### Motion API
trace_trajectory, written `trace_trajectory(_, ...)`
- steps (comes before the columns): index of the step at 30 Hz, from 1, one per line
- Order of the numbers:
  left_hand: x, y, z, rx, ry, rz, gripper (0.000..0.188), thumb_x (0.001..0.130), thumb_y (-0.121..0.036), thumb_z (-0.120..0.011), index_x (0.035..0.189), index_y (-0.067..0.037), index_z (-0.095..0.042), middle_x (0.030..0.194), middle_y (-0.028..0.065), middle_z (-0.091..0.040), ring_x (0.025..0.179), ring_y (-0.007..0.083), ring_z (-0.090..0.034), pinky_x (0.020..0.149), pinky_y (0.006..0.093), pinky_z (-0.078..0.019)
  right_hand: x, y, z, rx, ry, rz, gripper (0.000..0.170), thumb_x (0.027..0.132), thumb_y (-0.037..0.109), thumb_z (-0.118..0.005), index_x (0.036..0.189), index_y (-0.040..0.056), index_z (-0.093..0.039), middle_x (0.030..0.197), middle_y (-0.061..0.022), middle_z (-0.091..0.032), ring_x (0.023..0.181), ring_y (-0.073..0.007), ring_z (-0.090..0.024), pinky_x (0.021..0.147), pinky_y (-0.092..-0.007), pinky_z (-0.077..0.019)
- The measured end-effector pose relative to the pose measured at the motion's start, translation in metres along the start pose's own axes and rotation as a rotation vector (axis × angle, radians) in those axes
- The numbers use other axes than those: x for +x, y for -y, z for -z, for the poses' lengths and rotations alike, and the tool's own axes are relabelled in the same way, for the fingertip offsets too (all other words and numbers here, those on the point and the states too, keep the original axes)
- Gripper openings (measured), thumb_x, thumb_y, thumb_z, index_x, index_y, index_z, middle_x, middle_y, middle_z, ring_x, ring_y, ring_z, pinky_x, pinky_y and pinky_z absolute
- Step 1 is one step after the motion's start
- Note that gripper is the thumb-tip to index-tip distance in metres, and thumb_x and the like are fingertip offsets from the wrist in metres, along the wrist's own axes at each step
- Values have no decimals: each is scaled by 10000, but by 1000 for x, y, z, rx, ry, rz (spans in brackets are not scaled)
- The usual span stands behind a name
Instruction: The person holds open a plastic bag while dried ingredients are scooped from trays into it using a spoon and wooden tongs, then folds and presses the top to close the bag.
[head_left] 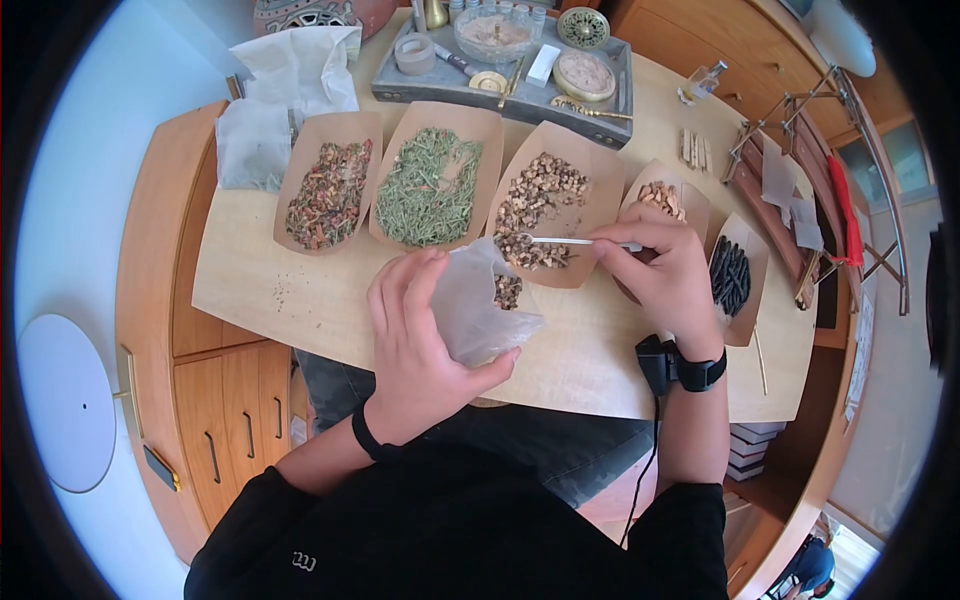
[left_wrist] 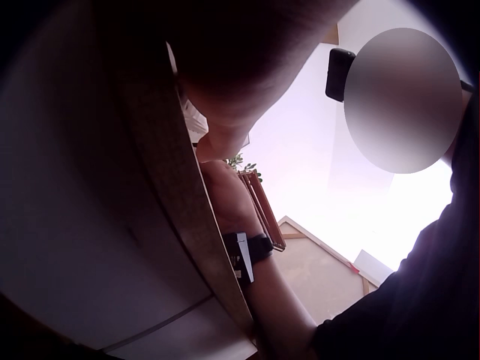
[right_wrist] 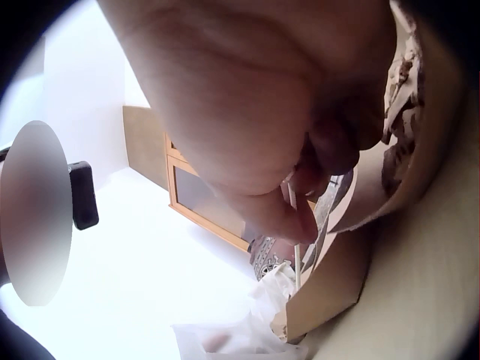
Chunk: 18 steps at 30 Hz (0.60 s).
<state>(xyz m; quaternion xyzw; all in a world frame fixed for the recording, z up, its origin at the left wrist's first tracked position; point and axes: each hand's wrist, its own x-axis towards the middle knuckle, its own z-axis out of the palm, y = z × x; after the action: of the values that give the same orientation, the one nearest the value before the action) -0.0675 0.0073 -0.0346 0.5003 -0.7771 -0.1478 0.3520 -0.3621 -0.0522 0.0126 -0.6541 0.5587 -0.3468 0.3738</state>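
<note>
My left hand (head_left: 415, 335) holds a translucent white pouch (head_left: 465, 300) by its sides, fingers at the back and thumb at the front. Some brown dried pieces (head_left: 508, 291) show at its mouth. Between thumb and fingers, my right hand (head_left: 662, 270) pinches a slim, pale spoon (head_left: 575, 241), whose far end reaches among the brown dried pieces at the near left of a kraft paper tray (head_left: 595, 215). In the right wrist view the spoon's handle (right_wrist: 297, 262) runs down from the fingertips, and the pouch (right_wrist: 232, 339) appears below.
Other paper trays hold red-brown dried bits (head_left: 328, 195), green needle-like herbs (head_left: 430, 190), tan chips (head_left: 662, 198) and black sticks (head_left: 730, 277). Filled pouches (head_left: 255, 140) lie at the back left. A grey tray (head_left: 430, 88) with bowls and tools stands behind; crumbs (head_left: 283, 292) dot the left tabletop.
</note>
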Motion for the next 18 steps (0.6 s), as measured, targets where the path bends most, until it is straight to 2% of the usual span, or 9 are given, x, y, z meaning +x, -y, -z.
trace_trajectory(4,1,1,1,6,-1,-3,1226,693,-276,-1027,1673,-44,-326,1603,255,-441,1488,476,-425,1244,622,-374,-3,1,12,24,38,-26,139,966,63,-842,1093,31,-890,911,-51,-735,817,-121,-676,699,-286,-506)
trace_trajectory(6,-1,1,-1,0,-12,-13,1229,695,-278,-1027,1677,-47,-325,1606,250,-440,1489,473,-425,1244,620,-375,-5,10,16,-60,174,150,142,941,44,-843,1075,24,-886,894,-50,-725,801,-116,-668,678,-285,-493)
trace_trajectory(7,-1,1,-1,0,-10,-12,1229,695,-278,-1027,1677,-47,-325,1606,250,-440,1489,473,-425,1244,620,-375,-5,10,16,-59,175,149,142,941,44,-843,1075,24,-886,894,-50,-725,801,-116,-668,678,-285,-493)
trace_trajectory(9,0,1,0,-6,-5,-8,1235,694,-274,-1028,1681,-50,-322,1608,247,-438,1490,472,-424,1242,618,-377,-4,9,19,-175,-5,133,136,925,38,-837,1051,9,-877,880,-58,-722,773,-125,-666,668,-286,-489)
trace_trajectory(10,0,1,0,-6,-5,-8,1235,694,-274,-1028,1681,-50,-322,1608,247,-438,1490,472,-424,1242,618,-377,-5,8,22,-175,-5,133,136,925,38,-837,1051,9,-877,880,-58,-722,773,-125,-666,668,-286,-489)
trace_trajectory(12,1,0,0,-11,-6,-6,1235,693,-269,-1028,1682,-51,-321,1607,246,-437,1492,471,-422,1242,616,-379,-6,4,28,-277,-142,26,132,920,48,-841,1037,-4,-870,864,-75,-716,743,-144,-662,668,-291,-497)
trace_trajectory(18,0,-1,0,-10,-1,9,1234,687,-264,-1030,1677,-49,-325,1604,245,-437,1491,471,-422,1241,615,-383,-5,0,15,-193,28,-3,147,932,64,-842,1061,0,-871,892,-100,-737,745,-195,-679,688,-323,-527)
